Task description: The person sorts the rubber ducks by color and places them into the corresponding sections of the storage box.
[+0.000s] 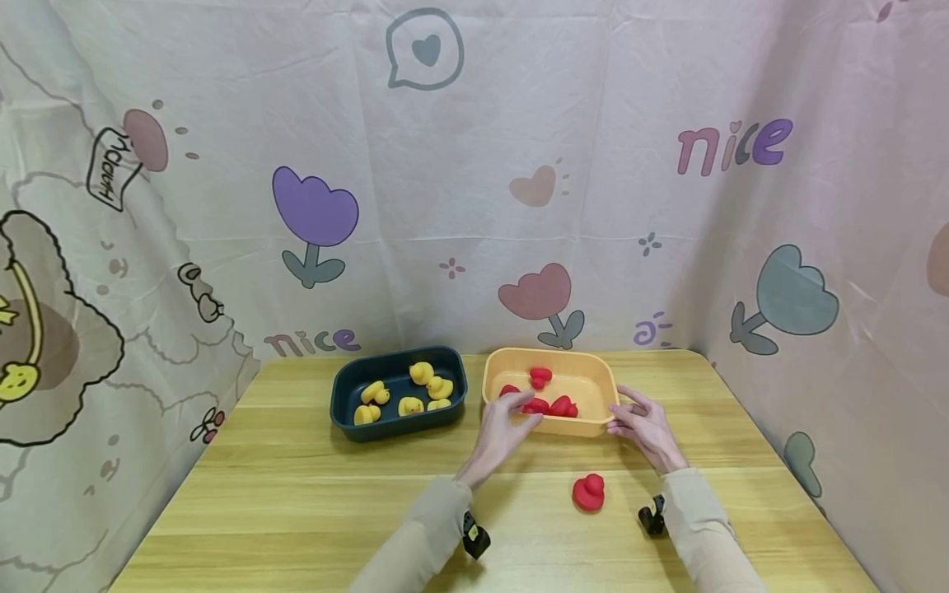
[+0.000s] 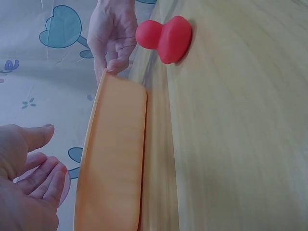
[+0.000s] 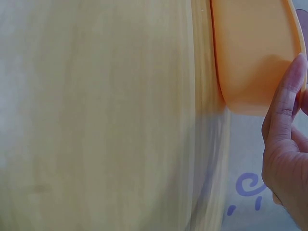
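Note:
A light orange tray holds several red rubber ducks. My right hand grips the tray's right end, with fingertips at the rim; in the right wrist view a finger lies along the outside of the corner. My left hand hovers over the tray's near left edge, thumb and fingers apart and nothing between them. Its fingers hang loosely bent in the left wrist view, beside the tray wall. Another red rubber duck sits on the table in front of the tray, between the two forearms.
Left of the orange tray stands a dark blue tray with several yellow rubber ducks in it. Both trays are near the back edge of the wooden table. A printed curtain hangs behind and at the sides.

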`<state>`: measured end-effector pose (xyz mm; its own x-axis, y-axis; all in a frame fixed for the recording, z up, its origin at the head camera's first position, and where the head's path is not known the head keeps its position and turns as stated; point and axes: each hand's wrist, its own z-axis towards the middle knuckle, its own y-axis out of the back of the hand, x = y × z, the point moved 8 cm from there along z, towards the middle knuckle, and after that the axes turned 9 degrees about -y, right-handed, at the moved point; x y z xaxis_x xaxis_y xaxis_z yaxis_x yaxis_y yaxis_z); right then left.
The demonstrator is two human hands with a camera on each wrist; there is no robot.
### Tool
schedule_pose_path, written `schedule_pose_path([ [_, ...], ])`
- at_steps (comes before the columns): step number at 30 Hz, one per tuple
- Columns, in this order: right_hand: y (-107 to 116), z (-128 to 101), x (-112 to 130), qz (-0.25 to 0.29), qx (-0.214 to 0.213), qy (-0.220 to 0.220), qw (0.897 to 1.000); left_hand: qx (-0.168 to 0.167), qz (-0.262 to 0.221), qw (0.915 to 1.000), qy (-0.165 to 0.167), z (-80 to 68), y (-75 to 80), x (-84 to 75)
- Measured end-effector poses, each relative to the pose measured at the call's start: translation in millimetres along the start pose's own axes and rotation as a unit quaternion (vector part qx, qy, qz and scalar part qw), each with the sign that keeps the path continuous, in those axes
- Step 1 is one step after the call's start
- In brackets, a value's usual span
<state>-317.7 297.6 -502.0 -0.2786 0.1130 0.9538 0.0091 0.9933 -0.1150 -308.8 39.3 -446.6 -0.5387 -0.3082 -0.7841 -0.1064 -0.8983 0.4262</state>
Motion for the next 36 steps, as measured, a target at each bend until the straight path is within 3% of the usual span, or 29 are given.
schedule_pose_path([
  [9, 0, 0, 0, -0.002, 0.000, 0.002, 1.000, 0.036, 0.014, 0.9992, -0.014, -10.1, -1.1, -5.7],
  [19, 0, 0, 0, -0.003, 0.000, 0.000, 1.000, 0.080, 0.007, 0.9968, -0.004, -19.7, -9.4, -8.3],
  [36, 1, 0, -2, -0.010, -0.005, -0.003, 1.000, 0.190, 0.003, 0.9817, 0.002, -32.2, -40.5, -13.3],
])
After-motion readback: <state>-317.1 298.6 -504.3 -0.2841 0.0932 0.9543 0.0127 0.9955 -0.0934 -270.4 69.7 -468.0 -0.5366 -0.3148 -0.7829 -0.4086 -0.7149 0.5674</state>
